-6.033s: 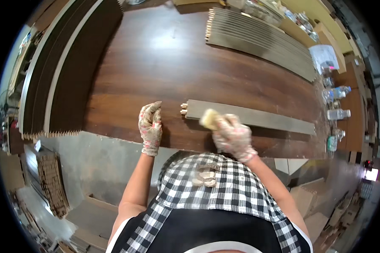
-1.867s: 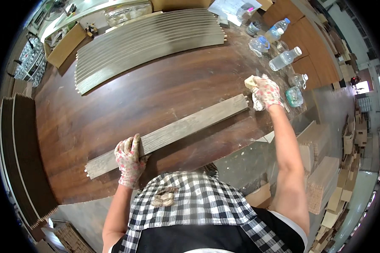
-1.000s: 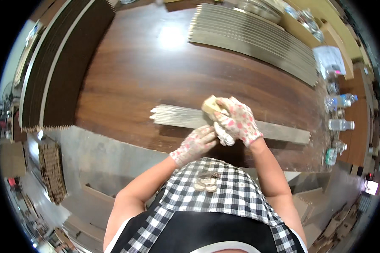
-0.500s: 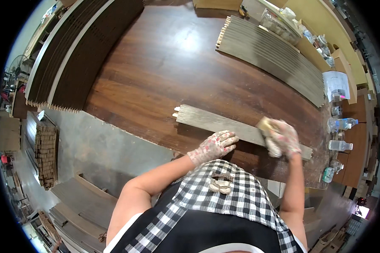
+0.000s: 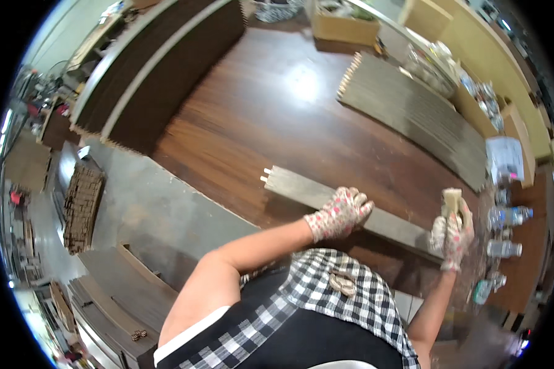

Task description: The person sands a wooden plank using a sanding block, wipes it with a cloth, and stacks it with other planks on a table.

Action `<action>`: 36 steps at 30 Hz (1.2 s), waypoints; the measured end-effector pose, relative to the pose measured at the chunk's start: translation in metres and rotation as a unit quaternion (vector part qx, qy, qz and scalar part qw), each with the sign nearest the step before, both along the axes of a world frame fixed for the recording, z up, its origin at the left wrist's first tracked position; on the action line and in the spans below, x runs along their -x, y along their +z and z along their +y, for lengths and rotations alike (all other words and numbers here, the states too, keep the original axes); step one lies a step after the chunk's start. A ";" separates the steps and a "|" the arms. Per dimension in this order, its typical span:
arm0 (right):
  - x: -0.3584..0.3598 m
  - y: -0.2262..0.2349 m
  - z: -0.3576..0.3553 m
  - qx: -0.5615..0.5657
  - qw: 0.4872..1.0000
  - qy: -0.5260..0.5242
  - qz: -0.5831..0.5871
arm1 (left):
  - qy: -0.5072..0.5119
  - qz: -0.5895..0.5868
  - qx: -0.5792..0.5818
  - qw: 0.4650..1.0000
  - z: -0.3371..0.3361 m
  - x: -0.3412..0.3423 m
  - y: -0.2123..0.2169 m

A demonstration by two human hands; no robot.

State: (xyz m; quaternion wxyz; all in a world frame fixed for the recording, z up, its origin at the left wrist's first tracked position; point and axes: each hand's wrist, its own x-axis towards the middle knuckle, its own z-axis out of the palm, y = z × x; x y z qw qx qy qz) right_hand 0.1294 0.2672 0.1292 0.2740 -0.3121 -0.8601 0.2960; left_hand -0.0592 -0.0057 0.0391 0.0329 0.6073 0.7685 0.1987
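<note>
Your left hand [image 5: 340, 213] presses flat, fingers spread, on the grey plank [image 5: 326, 200]; your right hand [image 5: 450, 230] grips a tan block [image 5: 452, 200] on the counter [image 5: 258, 117].

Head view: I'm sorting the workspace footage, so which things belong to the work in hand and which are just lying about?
In hand:
- grey plank, under left hand
- tan block, in right hand
- table

Lying about:
- grey plank stack
- dark board stack
- bottles
- cardboard box
</note>
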 end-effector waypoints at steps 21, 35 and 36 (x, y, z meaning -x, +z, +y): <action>0.190 -0.026 -0.122 0.316 0.917 0.110 0.219 | 0.606 0.204 0.035 0.768 -0.315 0.403 0.157; 0.191 -0.060 -0.111 0.236 0.951 0.123 0.160 | 0.650 0.214 0.104 0.721 -0.307 0.431 0.143; 0.189 -0.061 -0.111 0.232 0.953 0.124 0.153 | 0.643 0.242 0.099 0.720 -0.307 0.431 0.141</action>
